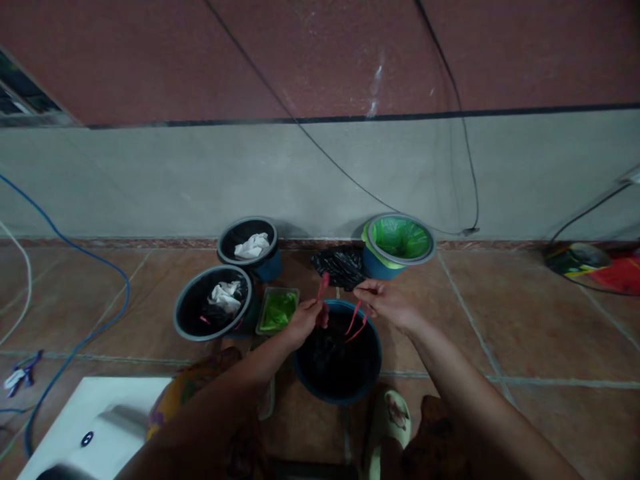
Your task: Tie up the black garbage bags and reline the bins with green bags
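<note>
In front of me stands a dark blue bin (pixel 373 375) with a black plastic bag (pixel 327 360) inside it, its folds hard to make out. My left hand (pixel 304 323) pinches a red drawstring over the bin's left rim, and a short end sticks up above the fingers. Across from it, my right hand (pixel 384 301) is closed on a red drawstring (pixel 358 327) whose loop hangs down into the bin. Behind the bin lies a crumpled black plastic bag (pixel 340 265) on the floor.
A bin with a green liner (pixel 400 237) stands by the wall. Two bins with white waste, one front (pixel 183 319) and one rear (pixel 273 263), stand left, beside a clear container with green plastic (pixel 279 311). A blue hose (pixel 107 323) and white box (pixel 120 393) lie left.
</note>
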`<state>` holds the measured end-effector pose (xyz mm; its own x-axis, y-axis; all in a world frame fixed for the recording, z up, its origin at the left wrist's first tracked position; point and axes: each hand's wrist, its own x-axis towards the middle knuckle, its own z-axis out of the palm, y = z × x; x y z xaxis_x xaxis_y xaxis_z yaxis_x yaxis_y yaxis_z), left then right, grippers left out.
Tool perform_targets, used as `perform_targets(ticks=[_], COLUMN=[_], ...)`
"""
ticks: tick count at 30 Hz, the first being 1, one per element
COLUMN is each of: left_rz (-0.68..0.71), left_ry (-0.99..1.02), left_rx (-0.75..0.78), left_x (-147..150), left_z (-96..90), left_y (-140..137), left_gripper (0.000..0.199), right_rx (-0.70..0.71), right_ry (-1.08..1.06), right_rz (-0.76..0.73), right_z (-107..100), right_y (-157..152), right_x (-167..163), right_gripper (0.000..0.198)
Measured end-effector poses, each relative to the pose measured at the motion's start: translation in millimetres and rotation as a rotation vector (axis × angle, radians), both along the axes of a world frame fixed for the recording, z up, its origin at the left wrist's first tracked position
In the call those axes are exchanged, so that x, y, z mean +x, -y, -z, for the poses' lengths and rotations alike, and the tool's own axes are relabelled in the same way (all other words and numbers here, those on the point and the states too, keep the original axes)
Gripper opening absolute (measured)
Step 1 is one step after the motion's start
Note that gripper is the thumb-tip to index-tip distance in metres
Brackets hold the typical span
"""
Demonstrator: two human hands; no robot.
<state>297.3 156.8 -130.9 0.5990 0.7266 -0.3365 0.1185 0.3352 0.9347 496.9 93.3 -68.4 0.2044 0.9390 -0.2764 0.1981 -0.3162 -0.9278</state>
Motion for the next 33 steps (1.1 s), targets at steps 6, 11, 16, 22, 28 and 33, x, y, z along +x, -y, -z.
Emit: perform_targets(ticks=[6,11,16,22,28,33], left_rz=[-0.148,0.108,0.554,0.692,0.631,0.467], left_ry=[-0.022,-0.07,-0.019,-0.096,-0.076,-0.072], left_rx=[-0.241,-0.104,0.03,0.227,0.198,0.016], left_x=[6,12,14,11,10,11], left_z=[4.5,5.7,-10.1,-12.3,-2.4,-1.4], left_y=[9,13,17,19,17,17], left_gripper=[0.033,0.023,0.013,0.032,0.06,0.064], right_rx=[0.098,0.201,0.237,0.248,0.108,0.025], right_ry=[0.155,0.004,-0.123,-0.127,0.079,0.259], right_rz=[-0.026,-0.173,-0.23,-0.176,-0.074,-0.096], right_z=[8,-6,-16,-7,30,47], right_y=[8,9,0,-11,-11,0], right_x=[6,-15,-35,-42,-29,-17], right_gripper=[0.027,0.026,0.024,0.027,0.043,0.031])
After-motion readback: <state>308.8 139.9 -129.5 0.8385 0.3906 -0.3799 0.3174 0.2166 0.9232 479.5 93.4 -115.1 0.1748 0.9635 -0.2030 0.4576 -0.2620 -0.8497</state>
